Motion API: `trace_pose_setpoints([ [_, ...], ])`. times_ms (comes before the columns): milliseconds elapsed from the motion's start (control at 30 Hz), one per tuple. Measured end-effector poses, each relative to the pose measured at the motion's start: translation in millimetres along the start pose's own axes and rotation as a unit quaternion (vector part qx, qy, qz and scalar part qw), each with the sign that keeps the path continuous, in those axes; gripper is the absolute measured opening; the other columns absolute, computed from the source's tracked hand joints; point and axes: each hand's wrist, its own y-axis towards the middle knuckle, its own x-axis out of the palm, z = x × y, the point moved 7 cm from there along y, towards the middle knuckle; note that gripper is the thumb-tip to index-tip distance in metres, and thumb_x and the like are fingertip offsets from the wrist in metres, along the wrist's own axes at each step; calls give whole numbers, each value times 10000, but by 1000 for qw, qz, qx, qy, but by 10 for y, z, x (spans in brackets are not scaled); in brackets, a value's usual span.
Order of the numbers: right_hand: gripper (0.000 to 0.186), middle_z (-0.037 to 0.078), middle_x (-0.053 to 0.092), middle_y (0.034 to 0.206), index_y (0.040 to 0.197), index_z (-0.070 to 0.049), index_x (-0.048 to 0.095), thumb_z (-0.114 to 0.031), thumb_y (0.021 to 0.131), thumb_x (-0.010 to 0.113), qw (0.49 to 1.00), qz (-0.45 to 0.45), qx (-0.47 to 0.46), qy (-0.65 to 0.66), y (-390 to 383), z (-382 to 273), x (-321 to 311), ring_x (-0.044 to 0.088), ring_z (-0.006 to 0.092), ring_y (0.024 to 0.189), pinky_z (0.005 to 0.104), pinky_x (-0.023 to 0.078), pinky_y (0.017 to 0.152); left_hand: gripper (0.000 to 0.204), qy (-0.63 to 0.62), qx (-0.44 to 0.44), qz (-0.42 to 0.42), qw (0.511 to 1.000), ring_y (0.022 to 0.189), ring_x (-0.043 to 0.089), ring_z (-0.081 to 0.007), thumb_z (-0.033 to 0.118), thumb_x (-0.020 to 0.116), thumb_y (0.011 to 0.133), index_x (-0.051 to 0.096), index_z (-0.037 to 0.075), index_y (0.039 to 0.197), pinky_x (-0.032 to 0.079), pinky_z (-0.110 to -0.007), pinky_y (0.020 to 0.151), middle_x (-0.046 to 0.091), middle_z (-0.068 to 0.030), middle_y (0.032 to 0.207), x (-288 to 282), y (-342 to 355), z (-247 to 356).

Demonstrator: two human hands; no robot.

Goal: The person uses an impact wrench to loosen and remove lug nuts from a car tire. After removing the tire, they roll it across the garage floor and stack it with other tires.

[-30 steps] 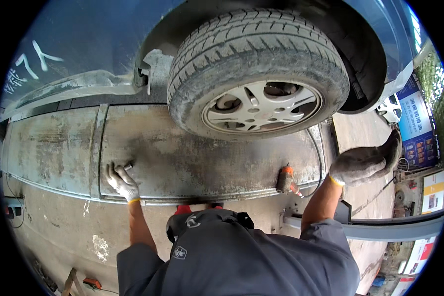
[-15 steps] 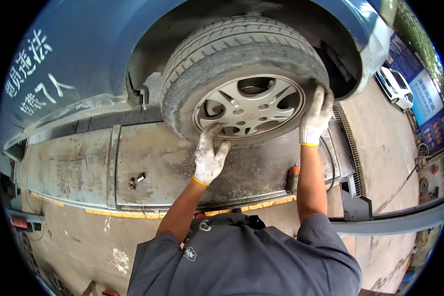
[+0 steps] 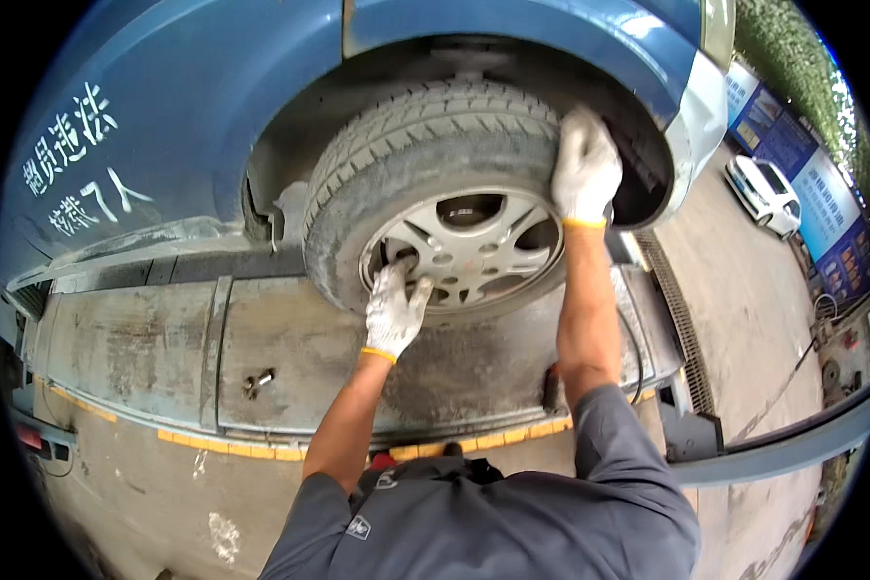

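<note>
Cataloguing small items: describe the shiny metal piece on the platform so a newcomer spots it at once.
Below the blue vehicle and its wheel runs a long, worn platform. On it, left of the person's left hand and right of the cross strip, lies the metal piece. It is short and silvery, brighter than the darker bits beside it.

At the far right, a white car (image 3: 764, 193) stands near a long blue banner (image 3: 829, 208), with green foliage (image 3: 788, 43) beyond. Nearer on the right, a grey metal beam (image 3: 773, 460) reaches toward the edge of view. A whitish splotch (image 3: 224, 537) marks the concrete floor (image 3: 150, 498) at the near left.
</note>
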Motion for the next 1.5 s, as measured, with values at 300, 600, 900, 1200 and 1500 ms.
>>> trace_pose_setpoints([
  [300,328,209,630,1145,1189,20,602,-228,1014,479,955,-17,221,196,-1226,22,-91,602,318,1077,389,443,969,502,56,-16,35,998,1184,550,-368,396,606,937,575,19,1267,423,-444,1027,594,-199,1249,-320,-88,-3],
  [600,585,69,636,1181,1325,-124,531,-582,961,513,555,-172,619,529,-1866,215,598,618,194,830,327,479,673,661,-176,-164,-26,970,1178,586,-302,494,622,922,541,-32,1314,424,-356,1007,618,-205,1266,-219,194,-54],
  [900,590,6,610,1066,1226,-183,558,-680,910,521,563,-142,646,496,-1907,240,656,577,103,777,235,427,578,756,-117,-179,-55,975,1112,613,-338,564,643,864,552,-78,1254,468,-401,933,630,-244,1203,-254,295,127],
  [1200,447,38,449,577,828,-118,489,-536,986,465,645,-154,610,434,-3951,286,-470,436,177,487,308,361,475,593,-13,-200,-24,979,932,666,-401,523,692,842,690,-56,969,499,-442,830,698,-257,939,-441,-1383,-24],
  [1500,273,89,613,852,1010,-49,580,-310,952,523,928,-326,112,143,-3964,-5,-1136,586,226,675,358,454,569,288,196,-149,-159,956,778,669,-341,272,654,885,695,2,975,498,-411,685,700,-191,863,-499,-2077,-163],
])
